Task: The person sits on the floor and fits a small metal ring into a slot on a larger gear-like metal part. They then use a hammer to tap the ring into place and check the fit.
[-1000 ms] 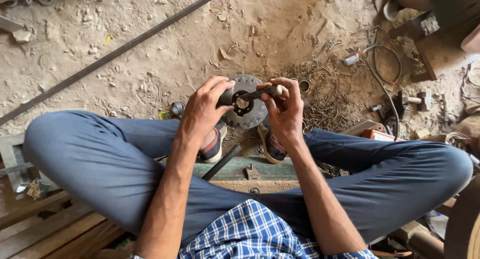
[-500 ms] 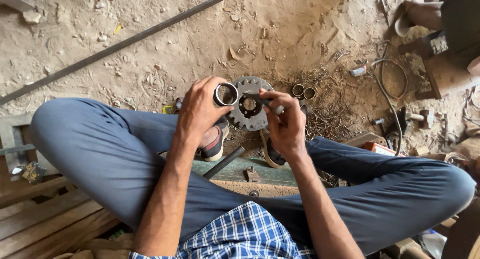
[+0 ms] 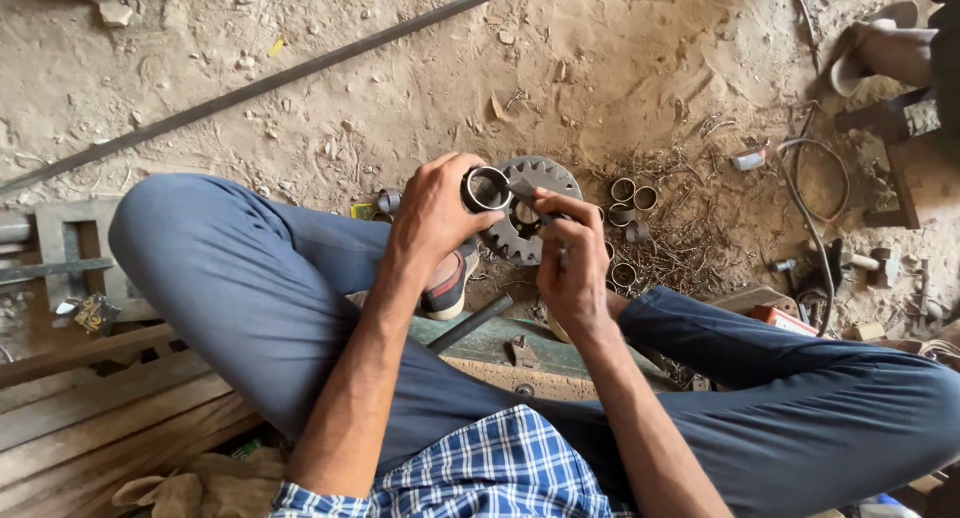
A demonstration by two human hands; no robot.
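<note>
Currently, both hands are working a metal sleeve beside a toothed gear above the sandy floor.

The left hand [image 3: 435, 218] is gripping the short metal sleeve [image 3: 486, 189], fingers curled tightly round its wall, open end facing the camera. The right hand [image 3: 568, 268] is pinching the toothed gear [image 3: 528, 223] near its bore, fingers closed on it; whether they are also holding a small tool cannot be determined. Sleeve and gear are touching at the gear's upper left edge. Risks: a loosening pinch is likely dropping the gear onto the shoe [image 3: 448, 283] or into the metal shavings [image 3: 680, 243]; grit from the sandy floor [image 3: 420, 88] is liable to foul the sleeve.

Metal ring [image 3: 486, 189] in left hand [image 3: 432, 218], gear [image 3: 528, 210] beside right hand [image 3: 570, 263]
</note>
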